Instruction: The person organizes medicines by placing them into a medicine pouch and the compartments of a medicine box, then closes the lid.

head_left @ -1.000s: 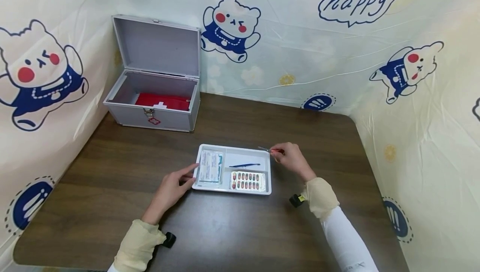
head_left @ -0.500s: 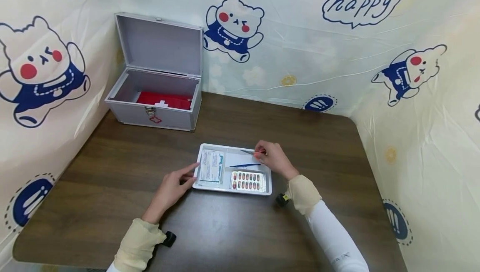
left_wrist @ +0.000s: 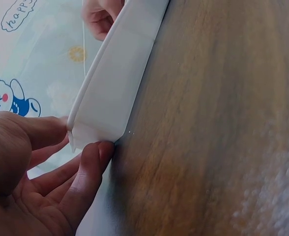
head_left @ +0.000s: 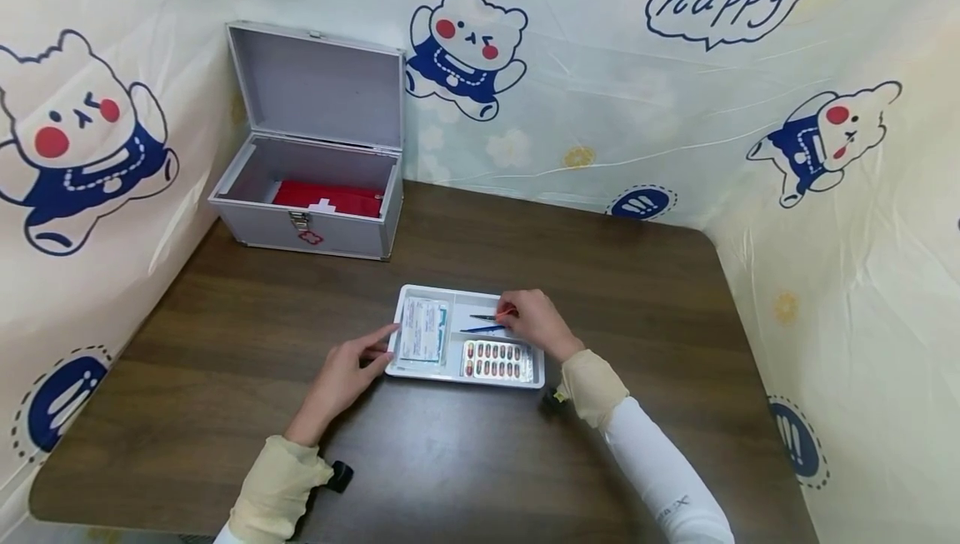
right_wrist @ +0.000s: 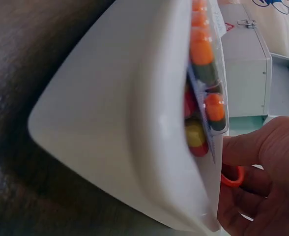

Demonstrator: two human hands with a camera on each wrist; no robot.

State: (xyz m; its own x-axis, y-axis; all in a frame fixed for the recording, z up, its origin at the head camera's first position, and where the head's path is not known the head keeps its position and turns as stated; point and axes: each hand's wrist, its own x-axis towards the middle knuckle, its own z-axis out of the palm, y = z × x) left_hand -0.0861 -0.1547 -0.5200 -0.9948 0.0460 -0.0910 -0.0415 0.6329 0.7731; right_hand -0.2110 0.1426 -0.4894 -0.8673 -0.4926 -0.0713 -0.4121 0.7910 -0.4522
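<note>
My right hand point(head_left: 536, 321) grips a small pair of scissors point(head_left: 482, 316) by its orange handle point(right_wrist: 235, 178), low over the tray's back-right compartment. The thin blades point left in the head view. Just in front of them lies a slim blue pen-like tool point(head_left: 480, 329), partly under the hand. My left hand point(head_left: 348, 373) touches the left end of the white divided tray point(head_left: 450, 376), fingers relaxed; in the left wrist view fingertips point(left_wrist: 93, 150) meet its corner. A blister pack of capsules point(head_left: 497, 361) fills the front-right compartment, and flat printed packets point(head_left: 422, 331) occupy the left one.
A silver first-aid case point(head_left: 315, 232) stands open at the back left, its lid raised. Inside lies a red pouch point(head_left: 352, 201) with a white cross. Patterned sheeting point(head_left: 600, 111) surrounds the back and sides of the brown wooden table point(head_left: 615, 277).
My right hand has carried the scissors leftward from beyond the tray's back-right corner and lowered them into the back-right compartment. My left hand stays at the tray's left end.
</note>
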